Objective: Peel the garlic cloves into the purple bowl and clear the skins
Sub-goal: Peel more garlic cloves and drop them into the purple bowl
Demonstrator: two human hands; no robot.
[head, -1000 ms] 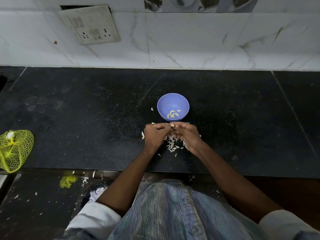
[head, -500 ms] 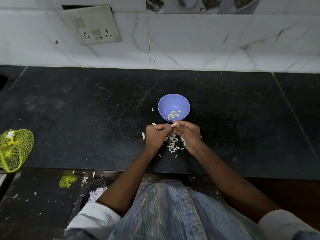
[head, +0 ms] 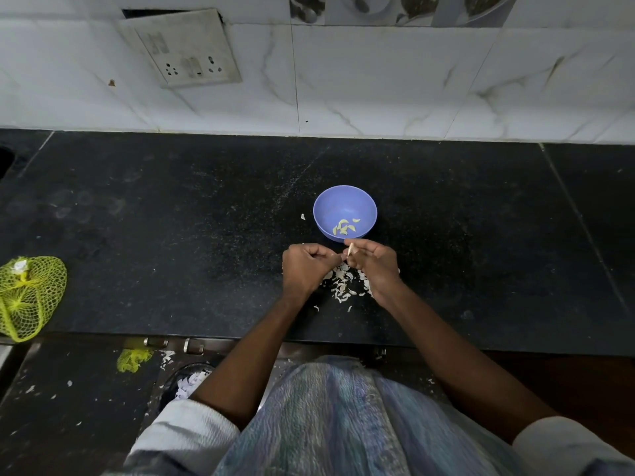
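Black counter [head: 171,235]; right hand [head: 374,266] pinching garlic clove [head: 350,250], left hand [head: 305,269] pinching skin beside it; purple bowl [head: 344,201] just beyond, skins [head: 343,285] beneath.

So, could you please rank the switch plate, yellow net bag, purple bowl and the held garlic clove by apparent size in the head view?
1. Switch plate
2. Yellow net bag
3. Purple bowl
4. Garlic clove

The wide lens distorts the edges, so the first two are unsure.

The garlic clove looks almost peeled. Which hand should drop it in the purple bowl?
Probably the right hand. It pinches the garlic clove just in front of the purple bowl, very near its rim. The left hand sits farther from the bowl and seems to be pulling at skin.
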